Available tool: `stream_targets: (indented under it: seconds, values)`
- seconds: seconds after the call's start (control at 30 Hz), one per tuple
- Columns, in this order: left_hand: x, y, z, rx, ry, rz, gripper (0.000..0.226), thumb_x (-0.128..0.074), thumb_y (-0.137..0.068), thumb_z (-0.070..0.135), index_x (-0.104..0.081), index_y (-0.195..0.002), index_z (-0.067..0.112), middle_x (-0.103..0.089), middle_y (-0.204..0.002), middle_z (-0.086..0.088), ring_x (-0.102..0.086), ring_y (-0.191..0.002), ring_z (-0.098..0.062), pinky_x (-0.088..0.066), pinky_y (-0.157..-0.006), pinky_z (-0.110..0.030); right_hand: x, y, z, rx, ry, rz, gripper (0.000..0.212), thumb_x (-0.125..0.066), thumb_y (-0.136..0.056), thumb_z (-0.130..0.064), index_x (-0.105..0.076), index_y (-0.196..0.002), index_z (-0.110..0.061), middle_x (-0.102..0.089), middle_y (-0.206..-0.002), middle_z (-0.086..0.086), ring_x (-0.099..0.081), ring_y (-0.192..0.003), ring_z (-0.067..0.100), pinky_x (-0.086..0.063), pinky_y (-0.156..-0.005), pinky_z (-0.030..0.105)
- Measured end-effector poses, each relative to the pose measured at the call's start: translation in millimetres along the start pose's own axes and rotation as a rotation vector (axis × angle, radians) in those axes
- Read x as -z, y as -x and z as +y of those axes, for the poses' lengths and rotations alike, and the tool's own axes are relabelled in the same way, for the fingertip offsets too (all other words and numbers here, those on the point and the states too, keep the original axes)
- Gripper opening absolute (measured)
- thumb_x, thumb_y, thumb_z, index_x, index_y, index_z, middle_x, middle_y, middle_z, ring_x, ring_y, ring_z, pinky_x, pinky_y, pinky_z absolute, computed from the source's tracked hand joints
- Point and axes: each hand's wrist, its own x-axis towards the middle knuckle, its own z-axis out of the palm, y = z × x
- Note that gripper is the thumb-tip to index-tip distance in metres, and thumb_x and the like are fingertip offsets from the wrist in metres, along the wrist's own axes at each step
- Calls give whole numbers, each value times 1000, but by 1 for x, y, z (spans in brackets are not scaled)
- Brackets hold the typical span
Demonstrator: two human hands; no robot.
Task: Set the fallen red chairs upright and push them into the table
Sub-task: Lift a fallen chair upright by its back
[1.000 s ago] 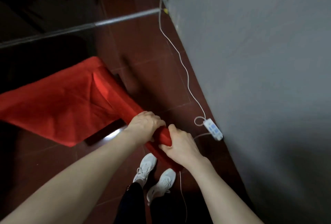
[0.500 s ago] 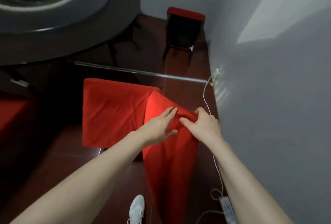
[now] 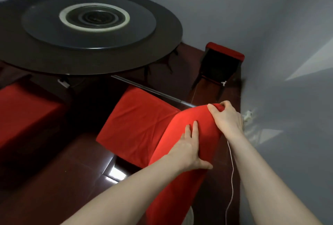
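Note:
A red-covered chair (image 3: 142, 124) stands upright in front of me, its seat facing the round dark table (image 3: 169, 32). My right hand (image 3: 227, 116) grips the top of its backrest. My left hand (image 3: 189, 149) lies flat with spread fingers against the back of the backrest. A second chair (image 3: 223, 57), red-topped with dark legs, lies tipped over by the far wall. Another red chair seat (image 3: 23, 111) shows at the left beside the table.
A grey wall (image 3: 288, 62) runs close along the right. A white cable (image 3: 231, 176) trails down the dark red tiled floor (image 3: 63, 179) beside it. A metal rod (image 3: 153, 90) lies on the floor behind the chair.
The chair has come up from lying on the floor to standing. My view has lifted toward the table. My left hand has slid down from the backrest's top onto its back.

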Motion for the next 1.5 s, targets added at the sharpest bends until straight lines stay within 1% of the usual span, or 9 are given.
stream_targets:
  seconds: [0.13, 0.23, 0.3, 0.43, 0.7, 0.8, 0.97, 1.2, 1.5]
  values:
    - [-3, -46, 25, 134, 42, 134, 134, -81, -70, 43, 23, -151, 21, 0, -160, -23, -20, -146, -37, -29, -117, -41, 5, -50, -12, 132, 72, -44, 48, -46, -94, -50, -41, -135, -26, -50, -133, 21, -48, -122, 45, -40, -96, 45]
    - [3, -77, 39, 191, 12, 196, 124, -78, -73, 39, 13, -153, 13, -12, -157, -23, -29, -142, -36, -31, -115, -38, 9, -71, -15, 610, 306, 35, 53, -54, -87, -18, -45, -140, -18, -32, -152, 16, -19, -143, 41, -23, -114, 48]
    - [7, -95, 46, 231, 2, 223, 120, -77, -73, 40, 6, -154, 9, -18, -156, -22, -37, -137, -36, -34, -113, -38, 6, -82, -8, 894, 449, -86, 51, -50, -88, -14, -50, -138, -17, -32, -155, 12, -11, -148, 36, -12, -119, 45]
    - [3, -113, 55, 327, -21, 241, 113, -78, -70, 38, -5, -152, 9, -36, -146, -20, -50, -124, -35, -44, -103, -36, 2, -116, 17, 1041, 601, -178, 52, -43, -96, -14, -38, -147, -23, -25, -158, 10, -3, -149, 35, -1, -122, 45]
    - [-9, -116, 56, 426, -132, 226, 105, -75, -71, 28, -7, -150, 15, -45, -132, -18, -59, -109, -38, -51, -90, -40, 2, -156, 25, 1298, 616, -138, 62, -67, -74, -8, -56, -133, -27, -53, -141, 6, -25, -145, 35, -10, -120, 49]
    - [-14, -114, 56, 436, -114, 248, 112, -76, -70, 31, -1, -152, 23, -41, -136, -14, -56, -112, -37, -52, -91, -46, 1, -166, 28, 1322, 564, -123, 63, -75, -61, -10, -64, -120, -26, -63, -123, 5, -47, -129, 34, -17, -117, 47]
    - [-23, -103, 54, 435, -200, 252, 117, -74, -74, 23, 14, -150, 35, -37, -138, -12, -54, -114, -36, -51, -90, -50, 5, -192, 22, 1266, 567, -144, 61, -79, -60, -16, -65, -117, -32, -63, -122, -1, -48, -126, 30, -12, -116, 42]
    - [9, -131, 52, 312, -296, 315, 95, -64, -80, 16, -6, -153, 33, -55, -117, -11, -61, -98, -36, -50, -78, -44, 12, -217, 39, 1091, 590, -276, 63, -76, -69, -18, -57, -127, -36, -58, -128, -5, -44, -127, 22, -15, -118, 39]
    - [32, -102, 9, 259, -399, 268, 98, -58, -72, 17, -6, -149, 48, -58, -103, 5, -64, -84, -28, -53, -68, -38, -12, -193, 35, 1172, 451, -237, 48, -74, -62, -14, -62, -105, -31, -65, -99, -7, -58, -102, 22, -38, -97, 36]
